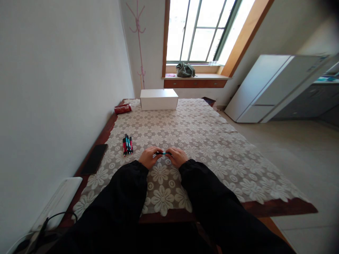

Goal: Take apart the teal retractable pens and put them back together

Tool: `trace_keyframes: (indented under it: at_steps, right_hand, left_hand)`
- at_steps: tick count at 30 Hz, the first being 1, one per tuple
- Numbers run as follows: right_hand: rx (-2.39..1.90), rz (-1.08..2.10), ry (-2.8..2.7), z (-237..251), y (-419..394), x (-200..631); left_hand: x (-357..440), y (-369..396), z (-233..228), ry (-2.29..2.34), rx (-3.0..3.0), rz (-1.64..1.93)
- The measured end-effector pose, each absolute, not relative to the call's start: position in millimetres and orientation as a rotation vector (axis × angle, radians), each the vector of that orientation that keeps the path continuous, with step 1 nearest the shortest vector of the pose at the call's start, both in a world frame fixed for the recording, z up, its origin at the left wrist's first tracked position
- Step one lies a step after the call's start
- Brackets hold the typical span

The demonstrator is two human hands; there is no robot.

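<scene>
Both of my hands meet over the middle of the lace tablecloth [162,197], with a slim blue and black pen [164,153] held level between them. My left hand [149,157] pinches the pen's left end. At its right end, the fingers of my right hand [178,157] are closed on it. A short blue stretch of the pen shows between the fingertips; the ends are partly hidden by my fingers. To the left of my left hand lies a small bunch of red, blue and black pens [127,145], side by side on the cloth.
A black phone [94,159] lies at the table's left edge, near a white power strip [59,201] with cables. Toward the far edge sit a white box [159,100] and a red packet [123,108]. A wall borders the left side.
</scene>
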State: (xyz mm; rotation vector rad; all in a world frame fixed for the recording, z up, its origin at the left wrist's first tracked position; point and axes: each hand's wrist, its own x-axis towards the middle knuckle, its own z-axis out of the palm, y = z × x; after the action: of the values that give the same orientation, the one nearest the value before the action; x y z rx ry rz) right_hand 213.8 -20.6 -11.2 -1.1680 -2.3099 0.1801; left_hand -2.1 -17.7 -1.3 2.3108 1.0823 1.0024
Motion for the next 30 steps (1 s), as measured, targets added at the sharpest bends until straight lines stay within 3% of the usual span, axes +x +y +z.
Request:
trace_keyframes:
  at_steps: [9,17,30]
  right_hand:
    - [-1.184,0.188,-2.282,-9.1,-21.9,214.2]
    - [-1.208,0.153,-2.198,-2.8,-22.9,213.8]
    - [-1.256,0.159,-2.176,-3.2,-22.2,215.0]
  left_hand:
    - [-1.8,-18.8,0.8,1.132,2.283,1.011]
    - [-5.1,-16.0,3.7,1.451,2.259,0.969]
    - [-4.6,-16.3,1.0,1.341,2.162,1.078]
